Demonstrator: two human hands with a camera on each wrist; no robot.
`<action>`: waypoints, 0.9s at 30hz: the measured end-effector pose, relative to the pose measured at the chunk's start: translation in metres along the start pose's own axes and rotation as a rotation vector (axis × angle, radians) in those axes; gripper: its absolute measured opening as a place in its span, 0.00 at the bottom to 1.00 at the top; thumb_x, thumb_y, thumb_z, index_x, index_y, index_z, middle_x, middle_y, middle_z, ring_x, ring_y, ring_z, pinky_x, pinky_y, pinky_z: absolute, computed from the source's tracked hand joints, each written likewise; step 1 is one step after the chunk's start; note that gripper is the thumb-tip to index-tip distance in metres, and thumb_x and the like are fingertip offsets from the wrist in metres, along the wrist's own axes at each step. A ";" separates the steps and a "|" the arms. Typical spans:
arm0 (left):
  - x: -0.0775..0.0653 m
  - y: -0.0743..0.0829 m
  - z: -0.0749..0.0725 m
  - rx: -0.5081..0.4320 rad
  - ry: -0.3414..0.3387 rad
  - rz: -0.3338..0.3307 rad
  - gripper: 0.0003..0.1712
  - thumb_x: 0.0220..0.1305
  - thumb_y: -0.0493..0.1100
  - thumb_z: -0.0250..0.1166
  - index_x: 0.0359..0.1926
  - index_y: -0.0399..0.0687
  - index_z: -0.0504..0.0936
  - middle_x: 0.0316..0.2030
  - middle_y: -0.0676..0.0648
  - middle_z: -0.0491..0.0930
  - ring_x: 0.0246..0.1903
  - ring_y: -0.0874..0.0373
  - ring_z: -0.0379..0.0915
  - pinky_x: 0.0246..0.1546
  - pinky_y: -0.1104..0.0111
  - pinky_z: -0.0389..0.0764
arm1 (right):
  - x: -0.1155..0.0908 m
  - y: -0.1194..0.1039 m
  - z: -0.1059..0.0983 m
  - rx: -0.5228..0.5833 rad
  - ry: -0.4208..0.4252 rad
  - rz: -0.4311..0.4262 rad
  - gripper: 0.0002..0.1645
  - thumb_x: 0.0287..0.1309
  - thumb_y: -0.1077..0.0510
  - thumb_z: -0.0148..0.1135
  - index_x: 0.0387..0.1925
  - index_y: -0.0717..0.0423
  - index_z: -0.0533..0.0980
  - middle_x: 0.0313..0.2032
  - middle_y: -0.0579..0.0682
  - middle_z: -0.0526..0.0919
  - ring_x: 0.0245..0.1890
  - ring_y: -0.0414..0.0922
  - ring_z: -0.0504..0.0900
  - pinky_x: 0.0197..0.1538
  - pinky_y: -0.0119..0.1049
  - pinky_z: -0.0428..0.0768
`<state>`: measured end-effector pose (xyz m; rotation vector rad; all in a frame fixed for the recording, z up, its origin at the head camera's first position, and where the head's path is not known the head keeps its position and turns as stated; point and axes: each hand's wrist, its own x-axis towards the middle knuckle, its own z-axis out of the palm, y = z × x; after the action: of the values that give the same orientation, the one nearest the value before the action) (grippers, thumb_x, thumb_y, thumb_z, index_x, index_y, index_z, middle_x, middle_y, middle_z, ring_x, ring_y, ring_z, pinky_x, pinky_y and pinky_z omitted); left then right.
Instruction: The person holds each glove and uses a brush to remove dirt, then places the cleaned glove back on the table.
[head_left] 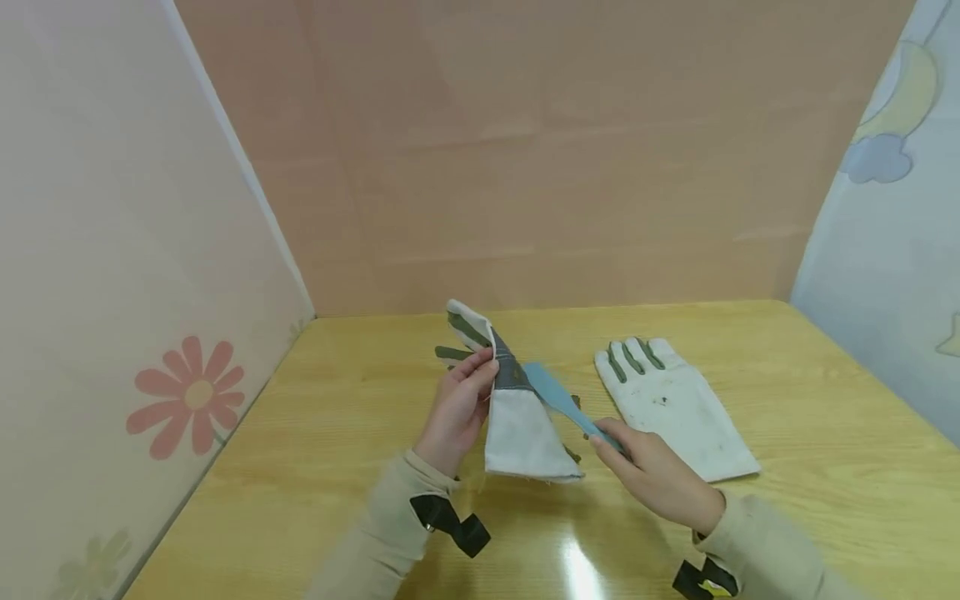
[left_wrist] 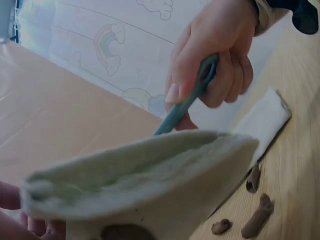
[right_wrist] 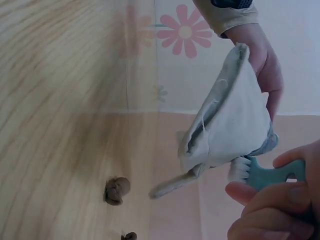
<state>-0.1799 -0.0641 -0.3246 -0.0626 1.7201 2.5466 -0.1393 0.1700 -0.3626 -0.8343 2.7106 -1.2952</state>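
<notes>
My left hand (head_left: pixel 457 408) pinches a white work glove (head_left: pixel 522 437) with a grey band and green strips on its fingers. It hangs above the table, fingers pointing up and away, cuff toward me. In the left wrist view the cuff opening (left_wrist: pixel 150 182) gapes. My right hand (head_left: pixel 656 475) grips the handle of a blue brush (head_left: pixel 557 390). Its head lies against the right side of the glove near the grey band. White bristles (right_wrist: pixel 240 170) show in the right wrist view, right at the glove's cloth.
A second white glove (head_left: pixel 686 408), with dark specks on its back, lies flat at the right. Several brown lumps (left_wrist: pixel 258 216) are on the wooden table (head_left: pixel 330 467) beneath the held glove. A brown panel (head_left: pixel 570 167) closes the back, with patterned walls at both sides.
</notes>
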 end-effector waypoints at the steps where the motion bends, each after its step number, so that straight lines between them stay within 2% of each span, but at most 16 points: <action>1: -0.001 -0.002 0.000 -0.009 -0.011 0.002 0.20 0.69 0.36 0.50 0.60 0.35 0.65 0.42 0.52 0.74 0.37 0.67 0.73 0.42 0.74 0.73 | 0.000 0.000 0.001 0.008 -0.014 0.003 0.14 0.71 0.54 0.41 0.42 0.58 0.71 0.15 0.39 0.56 0.12 0.29 0.50 0.16 0.27 0.59; 4: -0.003 -0.006 0.002 -0.037 -0.045 0.028 0.21 0.68 0.37 0.50 0.59 0.34 0.63 0.40 0.54 0.74 0.38 0.67 0.71 0.48 0.69 0.69 | 0.000 0.002 0.005 0.014 -0.034 0.007 0.14 0.72 0.53 0.40 0.44 0.57 0.70 0.16 0.39 0.55 0.12 0.29 0.49 0.16 0.27 0.59; 8: -0.001 -0.010 0.009 -0.052 -0.057 0.067 0.23 0.68 0.40 0.52 0.59 0.34 0.62 0.31 0.60 0.75 0.34 0.69 0.72 0.54 0.61 0.64 | 0.002 0.001 0.006 0.025 -0.033 0.016 0.16 0.72 0.52 0.39 0.45 0.56 0.70 0.15 0.39 0.55 0.11 0.30 0.49 0.14 0.28 0.59; 11: 0.001 -0.015 0.014 -0.010 -0.057 0.104 0.25 0.68 0.41 0.53 0.61 0.32 0.62 0.24 0.61 0.76 0.29 0.70 0.74 0.58 0.61 0.65 | 0.002 0.000 0.007 0.045 -0.038 0.023 0.17 0.73 0.51 0.38 0.46 0.57 0.70 0.14 0.39 0.56 0.10 0.29 0.49 0.13 0.28 0.58; 13: 0.003 -0.019 0.015 0.051 -0.057 0.125 0.25 0.68 0.40 0.54 0.61 0.32 0.63 0.21 0.61 0.75 0.27 0.70 0.73 0.54 0.67 0.69 | 0.002 0.000 0.007 0.056 -0.038 0.030 0.18 0.73 0.51 0.37 0.47 0.58 0.70 0.14 0.39 0.55 0.10 0.29 0.49 0.13 0.28 0.58; 15: 0.004 -0.023 0.015 0.118 -0.048 0.141 0.23 0.67 0.38 0.55 0.60 0.34 0.66 0.17 0.61 0.73 0.21 0.70 0.69 0.42 0.73 0.73 | 0.003 -0.001 0.007 0.071 -0.037 0.038 0.19 0.73 0.51 0.37 0.48 0.59 0.70 0.15 0.39 0.55 0.11 0.30 0.49 0.14 0.28 0.58; 17: 0.007 -0.026 0.013 0.178 -0.028 0.166 0.21 0.64 0.35 0.56 0.58 0.34 0.70 0.16 0.60 0.70 0.18 0.70 0.65 0.31 0.77 0.71 | 0.003 -0.001 0.008 0.084 -0.038 0.047 0.19 0.73 0.51 0.37 0.49 0.59 0.69 0.15 0.39 0.55 0.11 0.30 0.49 0.15 0.29 0.58; 20: 0.011 -0.030 0.011 0.236 0.010 0.211 0.19 0.61 0.33 0.59 0.54 0.36 0.75 0.18 0.57 0.67 0.18 0.68 0.61 0.23 0.79 0.66 | 0.004 -0.001 0.008 0.113 -0.042 0.062 0.20 0.73 0.51 0.36 0.49 0.60 0.69 0.15 0.40 0.56 0.11 0.30 0.50 0.15 0.30 0.59; 23: 0.015 -0.034 0.009 0.278 0.054 0.240 0.20 0.57 0.32 0.63 0.52 0.34 0.73 0.24 0.55 0.65 0.25 0.66 0.64 0.29 0.79 0.69 | 0.005 0.000 0.008 0.141 -0.043 0.081 0.21 0.73 0.50 0.36 0.50 0.60 0.69 0.15 0.40 0.57 0.11 0.31 0.51 0.14 0.30 0.60; 27: 0.020 -0.038 0.007 0.273 0.124 0.183 0.27 0.54 0.36 0.67 0.53 0.38 0.67 0.35 0.50 0.65 0.37 0.60 0.66 0.38 0.74 0.71 | 0.005 0.001 0.009 0.189 -0.060 0.091 0.23 0.73 0.50 0.35 0.50 0.64 0.68 0.16 0.41 0.58 0.12 0.31 0.52 0.15 0.31 0.61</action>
<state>-0.1965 -0.0425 -0.3585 -0.0510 2.2003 2.4441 -0.1419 0.1618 -0.3686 -0.7106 2.4995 -1.4532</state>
